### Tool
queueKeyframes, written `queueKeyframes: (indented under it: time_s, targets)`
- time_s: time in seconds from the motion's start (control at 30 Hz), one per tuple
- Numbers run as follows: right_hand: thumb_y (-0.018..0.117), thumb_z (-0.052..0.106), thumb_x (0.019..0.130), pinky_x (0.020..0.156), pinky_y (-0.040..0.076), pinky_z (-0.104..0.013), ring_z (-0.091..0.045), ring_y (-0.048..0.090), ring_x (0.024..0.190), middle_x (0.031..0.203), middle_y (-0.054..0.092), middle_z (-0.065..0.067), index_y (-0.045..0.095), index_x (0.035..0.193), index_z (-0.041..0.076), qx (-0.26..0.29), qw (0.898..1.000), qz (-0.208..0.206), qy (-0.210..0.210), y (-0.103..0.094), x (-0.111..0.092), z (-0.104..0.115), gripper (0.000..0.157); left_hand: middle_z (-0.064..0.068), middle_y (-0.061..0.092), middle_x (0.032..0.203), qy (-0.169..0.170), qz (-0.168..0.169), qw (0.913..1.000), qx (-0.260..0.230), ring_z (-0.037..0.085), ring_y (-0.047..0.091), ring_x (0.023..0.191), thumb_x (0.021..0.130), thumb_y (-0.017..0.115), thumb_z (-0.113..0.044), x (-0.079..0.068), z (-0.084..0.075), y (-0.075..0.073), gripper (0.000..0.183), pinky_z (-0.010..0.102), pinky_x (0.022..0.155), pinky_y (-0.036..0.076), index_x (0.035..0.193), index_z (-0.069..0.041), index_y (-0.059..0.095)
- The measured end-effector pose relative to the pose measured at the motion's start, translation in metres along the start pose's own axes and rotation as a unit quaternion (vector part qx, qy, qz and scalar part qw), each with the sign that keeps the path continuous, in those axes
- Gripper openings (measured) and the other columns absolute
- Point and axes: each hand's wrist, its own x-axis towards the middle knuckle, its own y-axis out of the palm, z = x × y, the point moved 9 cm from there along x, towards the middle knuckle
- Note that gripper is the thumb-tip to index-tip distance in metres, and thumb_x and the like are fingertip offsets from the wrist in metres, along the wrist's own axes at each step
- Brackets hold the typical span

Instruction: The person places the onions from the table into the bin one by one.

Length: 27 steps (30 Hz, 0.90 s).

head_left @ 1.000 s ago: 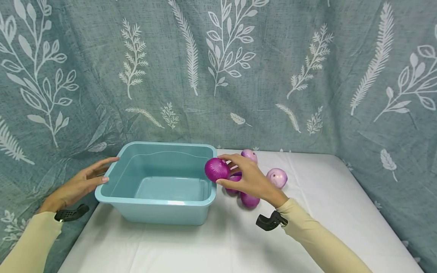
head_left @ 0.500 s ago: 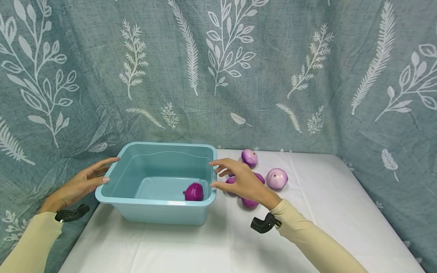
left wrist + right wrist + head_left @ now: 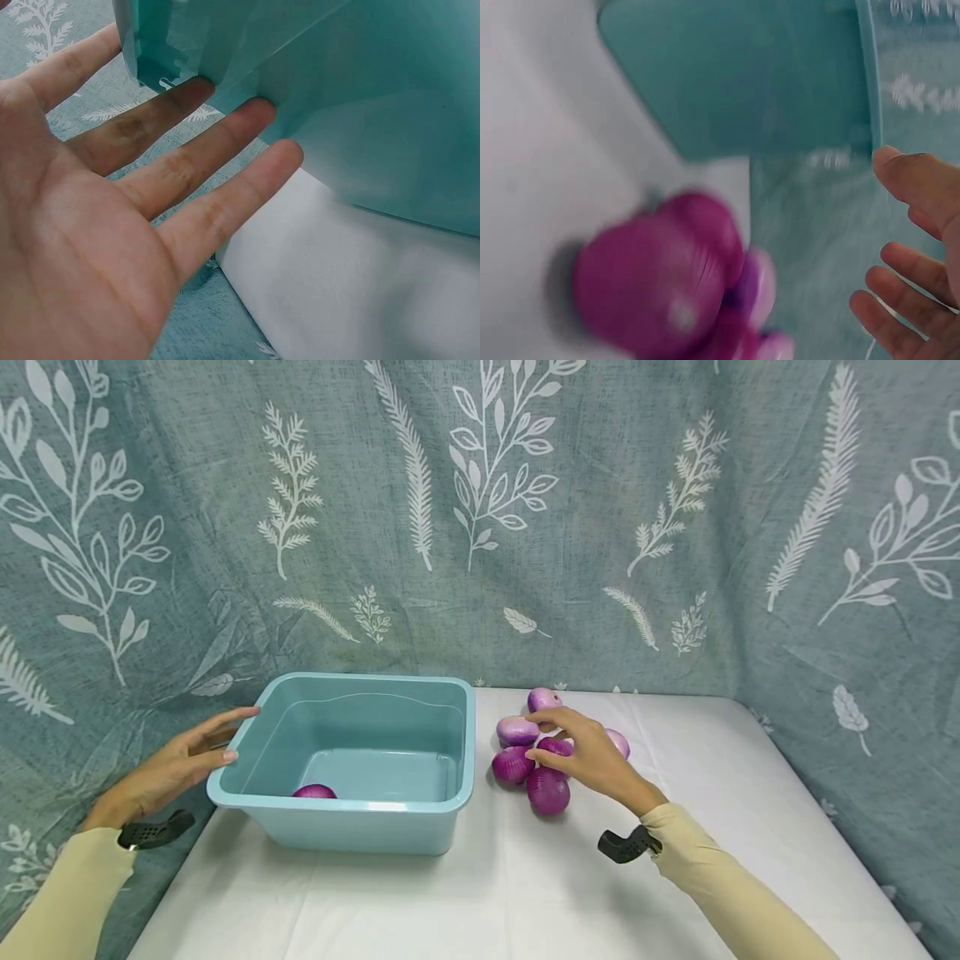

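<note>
A light-blue plastic basin (image 3: 352, 827) stands on the white-covered table, and one red onion (image 3: 314, 791) shows above its near rim, inside at the front left. My left hand (image 3: 180, 764) touches the basin's left side; in the left wrist view its straight fingers (image 3: 217, 214) lie against the outer wall. Over the pile of red onions right of the basin hovers my right hand (image 3: 588, 756), fingers spread and holding nothing. Nearest to it are a dark onion (image 3: 549, 791), another dark one (image 3: 513, 765) and a paler one (image 3: 517, 731). The hand partly hides others.
A pale onion (image 3: 617, 742) lies behind the right hand, and one more (image 3: 543, 699) sits at the back of the pile. The white tablecloth (image 3: 720, 793) runs to a leaf-patterned curtain (image 3: 570, 527) behind and at both sides.
My right hand let an onion go into the basin, then moved right over the pile. That onion rolled left along the basin's front. My left hand stayed in place.
</note>
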Motion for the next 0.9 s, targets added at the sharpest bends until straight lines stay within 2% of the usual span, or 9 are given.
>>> queueKeyframes:
  time_s: [0.13, 0.27, 0.43, 0.53, 0.67, 0.9]
  targets:
    - [0.087, 0.024, 0.086, 0.083, 0.060, -0.045, -0.024, 0.069, 0.101, 0.124, 0.067, -0.005, 0.067, 0.134, 0.010, -0.043, 0.999, -0.014, 0.025, -0.015, -0.015, -0.035, 0.053, 0.000, 0.007, 0.172, -0.002, -0.005, 1.0000, -0.002, 0.052, -0.003, 0.152, 0.109, 0.048, -0.010, -0.001, 0.001, 0.000, 0.066, 0.084, 0.107, 0.011, 0.166, -0.028, 0.020]
    - [0.087, 0.022, 0.085, 0.088, 0.058, -0.049, -0.028, 0.064, 0.108, 0.127, 0.065, -0.009, 0.066, 0.134, 0.010, -0.063, 0.996, -0.022, 0.057, -0.030, -0.028, -0.068, 0.054, -0.001, 0.007, 0.172, -0.003, -0.006, 1.0000, -0.004, 0.051, -0.003, 0.152, 0.109, 0.048, -0.009, -0.001, 0.000, -0.001, 0.066, 0.084, 0.107, 0.010, 0.166, -0.027, 0.020]
    - [0.088, 0.020, 0.084, 0.093, 0.048, -0.056, -0.036, 0.059, 0.113, 0.131, 0.063, -0.014, 0.066, 0.135, 0.010, -0.102, 0.991, -0.022, 0.083, -0.043, -0.043, -0.102, 0.056, -0.001, 0.005, 0.172, -0.001, -0.001, 1.0000, -0.009, 0.050, -0.007, 0.153, 0.109, 0.048, -0.009, -0.001, -0.001, 0.000, 0.066, 0.084, 0.107, 0.006, 0.166, -0.027, 0.020]
    - [0.089, 0.022, 0.083, 0.091, 0.046, -0.055, -0.039, 0.059, 0.112, 0.133, 0.062, -0.018, 0.065, 0.136, 0.007, -0.120, 0.988, -0.014, 0.096, -0.044, -0.050, -0.120, 0.061, -0.001, 0.004, 0.172, 0.000, 0.002, 0.9999, -0.012, 0.049, -0.009, 0.153, 0.109, 0.047, -0.008, -0.001, -0.001, 0.000, 0.066, 0.084, 0.107, 0.005, 0.166, -0.027, 0.019]
    - [0.089, 0.022, 0.082, 0.088, 0.052, -0.052, -0.038, 0.059, 0.111, 0.134, 0.060, -0.022, 0.062, 0.138, 0.004, -0.121, 0.986, -0.001, 0.115, -0.042, -0.057, -0.139, 0.064, 0.000, 0.003, 0.173, 0.001, 0.004, 0.9999, -0.014, 0.049, -0.009, 0.153, 0.109, 0.047, -0.008, -0.001, -0.001, 0.001, 0.066, 0.084, 0.107, 0.005, 0.166, -0.027, 0.019]
    - [0.091, 0.020, 0.079, 0.088, 0.052, -0.054, -0.040, 0.059, 0.108, 0.136, 0.057, -0.027, 0.060, 0.139, 0.002, -0.118, 0.983, 0.009, 0.139, -0.037, -0.065, -0.157, 0.070, 0.000, 0.003, 0.173, 0.003, 0.007, 0.9999, -0.013, 0.050, -0.009, 0.153, 0.109, 0.047, -0.008, 0.000, -0.001, 0.002, 0.066, 0.085, 0.106, 0.005, 0.166, -0.027, 0.019]
